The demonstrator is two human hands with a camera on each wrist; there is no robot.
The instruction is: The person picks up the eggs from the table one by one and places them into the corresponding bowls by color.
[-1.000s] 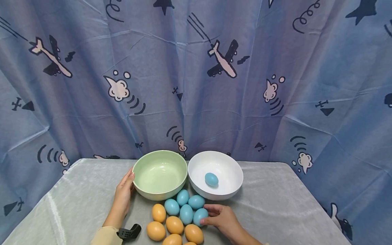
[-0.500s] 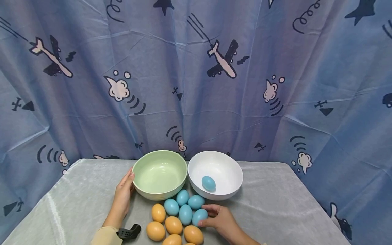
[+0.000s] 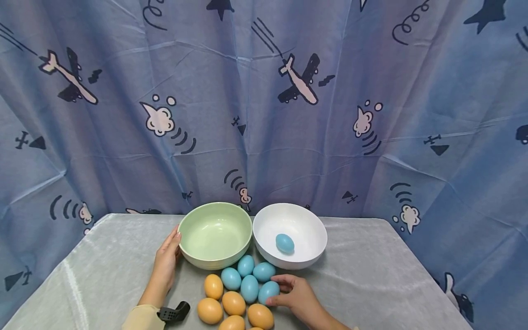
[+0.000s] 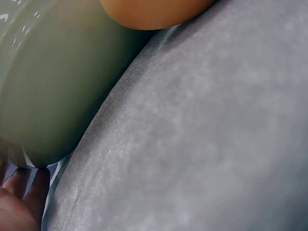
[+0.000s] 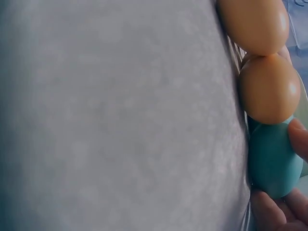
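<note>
Both hands were in contact with things, well apart from each other, when I checked the feeds from my station. I had the left hand (image 3: 164,268) resting against the left side of the green bowl (image 3: 216,231), fingers mostly straight along the outer wall; on the left wrist feed only part of that hand showed. I had the right hand (image 3: 303,298) pinching the gripped blue egg (image 3: 268,292) between thumb and fingers, taking it from its right side. That egg sat in front of the white bowl (image 3: 310,229), at the right side of the egg cluster, and I couldn't tell whether it was lifted off the bench (image 3: 371,275) at all.

Both bowls stood upright side by side near the far edge of the bench, green toward the left corner, white toward the right, their rims too close for me to say if they touched. Inside the white bowl lay a single blue egg (image 3: 284,243). Four loose blue eggs (image 3: 249,289) were bunched just in front of the bowls, and the orange eggs (image 3: 233,303) spread nearer to the wearer, the closest cut off by my view. I also saw a black strap (image 3: 174,312) beside a pale sleeve (image 3: 144,319) at the left wrist, and a patterned blue curtain (image 3: 264,105) behind the far edge.
</note>
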